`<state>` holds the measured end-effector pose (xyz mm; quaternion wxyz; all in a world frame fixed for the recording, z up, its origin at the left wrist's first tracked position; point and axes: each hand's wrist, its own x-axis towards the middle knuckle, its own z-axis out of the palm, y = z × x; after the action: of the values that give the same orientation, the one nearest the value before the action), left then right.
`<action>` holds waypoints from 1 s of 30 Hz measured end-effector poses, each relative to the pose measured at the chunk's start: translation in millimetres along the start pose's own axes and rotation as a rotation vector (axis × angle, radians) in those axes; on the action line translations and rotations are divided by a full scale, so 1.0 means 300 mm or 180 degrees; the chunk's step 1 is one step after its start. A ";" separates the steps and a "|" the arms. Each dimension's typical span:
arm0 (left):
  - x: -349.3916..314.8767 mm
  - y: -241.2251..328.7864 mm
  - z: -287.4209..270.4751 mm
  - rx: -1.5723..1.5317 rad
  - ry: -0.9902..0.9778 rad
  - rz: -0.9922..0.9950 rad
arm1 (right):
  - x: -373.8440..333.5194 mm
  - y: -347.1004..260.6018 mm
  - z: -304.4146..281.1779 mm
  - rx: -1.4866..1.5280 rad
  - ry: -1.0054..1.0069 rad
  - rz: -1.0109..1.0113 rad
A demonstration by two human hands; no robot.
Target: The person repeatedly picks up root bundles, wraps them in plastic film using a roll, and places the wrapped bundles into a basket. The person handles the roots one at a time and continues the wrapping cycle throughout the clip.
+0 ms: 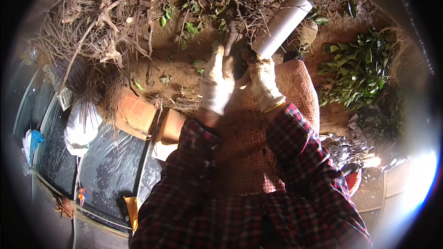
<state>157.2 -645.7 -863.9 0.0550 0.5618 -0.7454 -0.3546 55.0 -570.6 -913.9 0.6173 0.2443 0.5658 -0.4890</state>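
My left hand (217, 82), in a soiled white work glove, is closed around the lower end of a branching woody root (232, 36). Close beside it, my right hand (265, 85), gloved the same way, grips the near end of a silver cylindrical tool (284, 25). The tool slants up and to the right, with a narrower pale tip at its far end. Its working end is hidden by my glove and shadow. A reddish woven mesh cloth (295, 83) covers my lap beneath both hands.
Tangled roots and cut branches (106, 23) pile up at the far left. Leafy green cuttings (360, 69) lie on the soil at right. Cardboard boxes (134, 113) and a white sack (82, 131) stand at left by dark plastic sheeting (113, 161).
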 end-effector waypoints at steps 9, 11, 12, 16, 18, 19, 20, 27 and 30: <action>0.011 -0.018 0.004 -0.0363 -0.0379 0.0028 | 0.006 -0.008 0.007 0.0118 -0.0375 -0.0267; 0.010 -0.020 0.018 -0.0682 -0.0540 -0.0188 | 0.051 -0.009 -0.028 -0.0225 -0.0903 -0.0144; 0.007 -0.019 0.019 -0.0914 -0.0635 -0.0181 | 0.060 -0.008 -0.048 -0.0073 -0.1618 -0.0604; -0.012 0.001 0.006 -0.0156 -0.0318 0.0276 | 0.095 0.028 -0.060 -0.0059 -0.2278 -0.1403; -0.021 0.020 0.003 -0.0401 -0.0094 0.0413 | 0.080 0.043 -0.050 -0.0338 -0.0989 -0.0560; -0.024 0.027 0.003 -0.0521 0.0032 0.0493 | 0.056 0.046 -0.048 -0.0140 -0.0683 -0.0454; -0.023 0.034 0.006 -0.0838 0.0096 0.0500 | 0.056 0.043 -0.038 0.0003 -0.0503 -0.0259; 0.032 0.023 0.014 -0.0650 -0.0209 0.0907 | 0.025 -0.008 -0.048 0.1199 -0.0607 0.0015; 0.045 0.023 0.000 -0.0589 -0.0360 0.0967 | 0.042 0.008 -0.076 0.0678 -0.0979 -0.0220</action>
<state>146.7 -656.7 -864.1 0.1174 0.4145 -0.7877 -0.4403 45.3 -554.3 -931.7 0.6500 0.2111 0.4178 -0.5987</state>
